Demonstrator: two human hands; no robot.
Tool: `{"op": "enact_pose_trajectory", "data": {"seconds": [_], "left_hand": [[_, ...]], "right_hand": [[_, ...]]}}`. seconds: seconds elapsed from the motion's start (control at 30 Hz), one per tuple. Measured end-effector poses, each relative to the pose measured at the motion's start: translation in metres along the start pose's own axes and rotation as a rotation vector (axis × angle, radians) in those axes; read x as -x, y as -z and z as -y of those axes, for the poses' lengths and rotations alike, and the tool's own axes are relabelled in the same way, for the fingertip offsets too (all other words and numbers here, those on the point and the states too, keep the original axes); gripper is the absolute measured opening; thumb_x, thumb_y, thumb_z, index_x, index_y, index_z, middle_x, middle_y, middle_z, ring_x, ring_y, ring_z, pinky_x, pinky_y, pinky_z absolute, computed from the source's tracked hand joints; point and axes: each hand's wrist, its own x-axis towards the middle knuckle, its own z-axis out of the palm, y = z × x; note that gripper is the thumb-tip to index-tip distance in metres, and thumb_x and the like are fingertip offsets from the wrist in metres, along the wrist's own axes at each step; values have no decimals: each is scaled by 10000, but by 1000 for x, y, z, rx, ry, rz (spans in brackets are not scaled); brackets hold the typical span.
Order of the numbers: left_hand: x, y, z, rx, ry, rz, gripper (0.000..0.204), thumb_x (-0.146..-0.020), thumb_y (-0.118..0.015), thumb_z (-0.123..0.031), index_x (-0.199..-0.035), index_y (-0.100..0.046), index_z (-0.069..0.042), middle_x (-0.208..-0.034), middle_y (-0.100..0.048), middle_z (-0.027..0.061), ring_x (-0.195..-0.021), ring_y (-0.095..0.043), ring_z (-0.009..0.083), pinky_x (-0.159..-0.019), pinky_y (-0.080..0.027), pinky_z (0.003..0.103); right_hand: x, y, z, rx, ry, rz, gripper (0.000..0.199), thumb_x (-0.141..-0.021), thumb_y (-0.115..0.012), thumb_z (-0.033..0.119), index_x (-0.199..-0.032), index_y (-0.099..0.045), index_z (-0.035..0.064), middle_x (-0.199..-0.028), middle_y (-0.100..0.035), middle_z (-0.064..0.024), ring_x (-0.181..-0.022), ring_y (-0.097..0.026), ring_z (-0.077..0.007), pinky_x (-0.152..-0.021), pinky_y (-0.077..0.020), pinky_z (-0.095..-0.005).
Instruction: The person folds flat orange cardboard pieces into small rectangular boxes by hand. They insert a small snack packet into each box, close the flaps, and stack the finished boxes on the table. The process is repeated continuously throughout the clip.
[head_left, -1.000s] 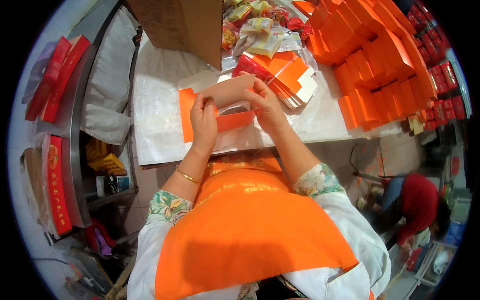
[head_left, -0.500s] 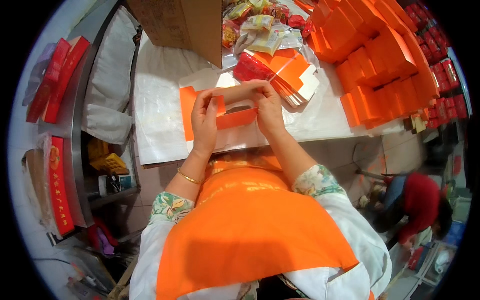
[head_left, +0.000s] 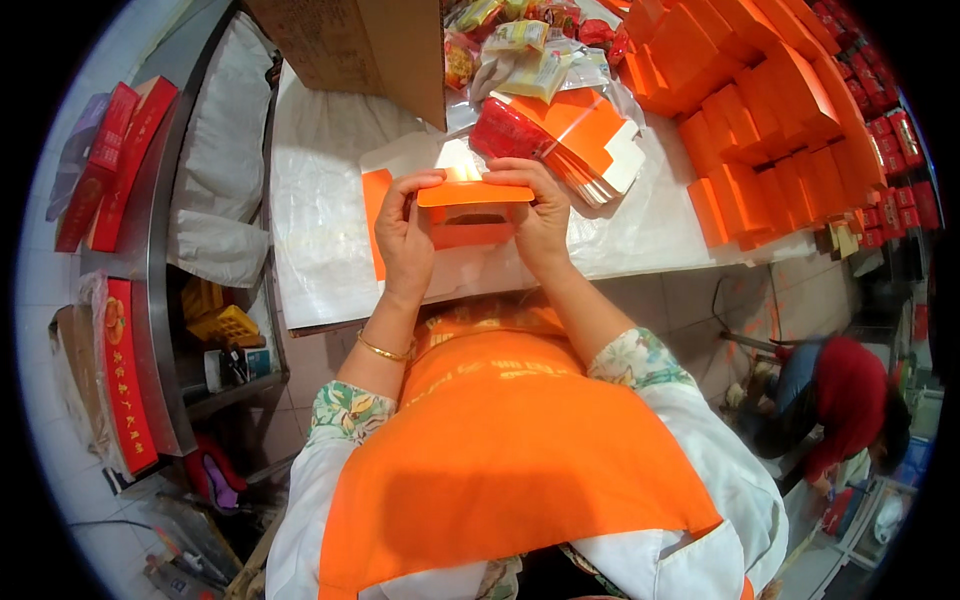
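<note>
Held between both hands over the near part of the table is an orange cardboard box (head_left: 475, 194), partly folded, with a dark slot-like opening in its front. My left hand (head_left: 405, 240) grips its left end, thumb and fingers closed on the card. At the opposite end my right hand (head_left: 541, 220) pinches the panel in the same way, fingers along the top edge. Behind my left hand lies a flat carton blank (head_left: 375, 205), orange with pale flaps. A stack of flat orange cartons (head_left: 590, 130) sits beyond my right hand, with a red packet (head_left: 505, 128) at its left side.
Folded orange boxes (head_left: 760, 130) are piled at the far right, with red packets (head_left: 895, 150) beyond. A brown cardboard carton (head_left: 350, 45) stands at the back left. Several wrapped packets (head_left: 530, 70) lie at the back. A person (head_left: 845, 400) crouches at the lower right.
The box's upper panel has tipped over toward me, so its orange outer face now shows along the top. Both hands stay almost in place, the fingers shifted along the edge.
</note>
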Motion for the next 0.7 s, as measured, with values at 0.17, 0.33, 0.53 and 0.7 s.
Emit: {"op": "enact_pose_trajectory", "data": {"seconds": [0.17, 0.33, 0.53, 0.7], "left_hand": [[-2, 2, 3, 48, 4, 26, 114, -1006, -516, -93, -1057, -608, -47, -1136, -640, 79, -1066, -591, 169, -953, -460, 288], [-9, 6, 3, 74, -2, 93, 128, -1019, -501, -113, -1054, -598, -38, -1130, -640, 90, -1075, -600, 185, -983, -450, 305], [-15, 9, -1, 116, 90, 154, 133, -1020, -490, -104, -1070, -586, -26, -1131, -641, 101, -1080, -607, 187, -991, -453, 309], [-18, 5, -7, 157, 216, 115, 147, -1008, -455, -32, -1052, -596, -26, -1119, -646, 97, -1067, -604, 181, -983, -460, 307]], "right_hand": [[-7, 12, -5, 166, 158, 123, 199, -860, -686, 150, -1019, -711, 33, -1083, -683, -128, -1027, -650, -273, -910, -494, -340], [-4, 22, -7, 179, 156, 254, 348, -815, -738, 174, -1130, -664, 44, -1123, -675, -142, -1061, -646, -297, -927, -494, -357], [-5, 25, -4, 227, 184, 303, 355, -884, -724, 196, -1179, -626, 26, -1222, -642, -137, -1142, -607, -263, -993, -458, -365], [-4, 12, -14, 14, 54, 145, 298, -847, -726, 109, -1128, -646, 48, -1198, -640, -129, -1128, -613, -267, -967, -475, -350]]}}
